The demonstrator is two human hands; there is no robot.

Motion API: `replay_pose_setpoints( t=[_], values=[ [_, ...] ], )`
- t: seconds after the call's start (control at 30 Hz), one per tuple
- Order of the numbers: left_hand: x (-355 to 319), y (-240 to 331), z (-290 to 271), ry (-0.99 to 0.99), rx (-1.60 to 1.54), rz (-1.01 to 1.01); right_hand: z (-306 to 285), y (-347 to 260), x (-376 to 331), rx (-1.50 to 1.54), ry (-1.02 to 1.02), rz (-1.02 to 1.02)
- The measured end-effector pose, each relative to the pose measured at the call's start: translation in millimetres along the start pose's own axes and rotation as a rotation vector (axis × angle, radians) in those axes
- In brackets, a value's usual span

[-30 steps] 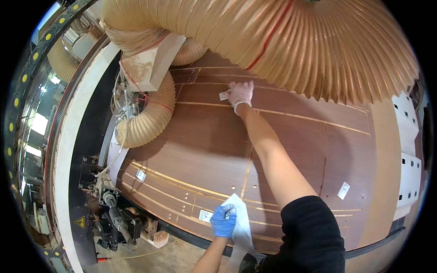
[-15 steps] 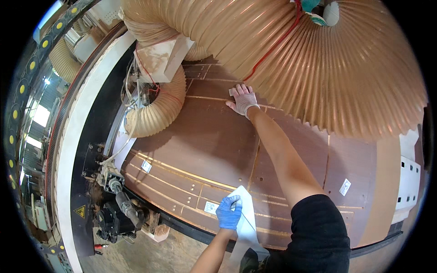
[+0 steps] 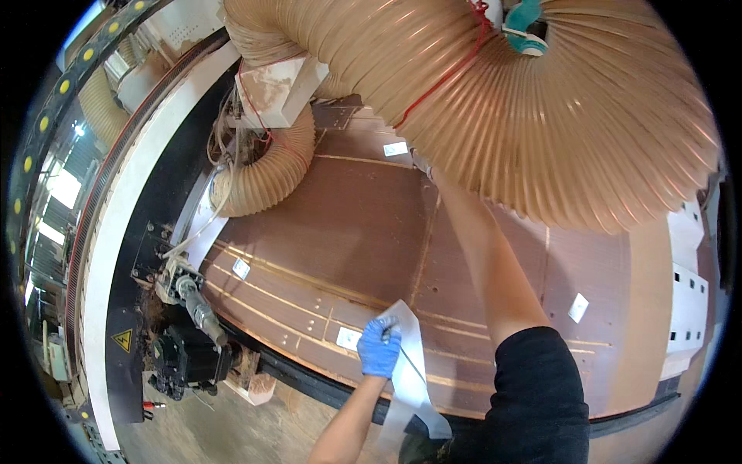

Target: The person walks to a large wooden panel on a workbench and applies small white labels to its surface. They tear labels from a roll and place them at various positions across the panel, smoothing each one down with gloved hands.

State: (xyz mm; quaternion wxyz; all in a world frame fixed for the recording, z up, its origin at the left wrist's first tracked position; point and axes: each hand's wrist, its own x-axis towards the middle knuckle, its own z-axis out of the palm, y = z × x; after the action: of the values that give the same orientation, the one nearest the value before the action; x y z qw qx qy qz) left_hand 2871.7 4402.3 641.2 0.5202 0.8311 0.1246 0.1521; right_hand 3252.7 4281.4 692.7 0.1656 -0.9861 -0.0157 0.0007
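My left hand [image 3: 379, 348], in a blue glove, is closed on a long white paper strip [image 3: 411, 363] that hangs past the near edge of the brown panel [image 3: 363, 209]. My right arm stretches far over the panel. Most of my right hand [image 3: 422, 162], in a pale glove, is hidden behind the big ribbed hose, so its fingers do not show. Just left of it a small white label [image 3: 395, 148] lies on the panel. Another label [image 3: 348, 338] is beside my left hand. Further labels lie at the panel's left [image 3: 241, 268] and right [image 3: 578, 308].
A wide tan ribbed hose [image 3: 572, 131] hangs over the far right part of the panel. Its narrower end [image 3: 267, 182] curves down beside a dusty white box [image 3: 278, 89]. Along the left run a machine beam [image 3: 154, 178] and a black motor [image 3: 189, 359]. Cut grooves cross the panel.
My right hand has moved off the far label and slipped rightward behind the hose, leaving the label uncovered. My left hand keeps its hold on the paper strip. The view has shifted slightly.
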Motion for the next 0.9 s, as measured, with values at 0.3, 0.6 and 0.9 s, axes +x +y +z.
replay_pose_setpoints(
  t=[0.3,0.6,0.9],
  values=[
    [5.3,-4.1,-3.1,-0.011,-0.033,0.031,46.6,-15.7,21.5,-0.076,0.036,-0.012],
    [3.7,-9.7,-9.6,-0.074,0.04,0.126,44.0,-10.6,-17.2,-0.117,-0.001,-0.012],
    [0.9,-12.2,-9.0,-0.132,0.007,0.012,48.7,-11.6,-27.8,-0.126,0.012,0.007]
  ],
)
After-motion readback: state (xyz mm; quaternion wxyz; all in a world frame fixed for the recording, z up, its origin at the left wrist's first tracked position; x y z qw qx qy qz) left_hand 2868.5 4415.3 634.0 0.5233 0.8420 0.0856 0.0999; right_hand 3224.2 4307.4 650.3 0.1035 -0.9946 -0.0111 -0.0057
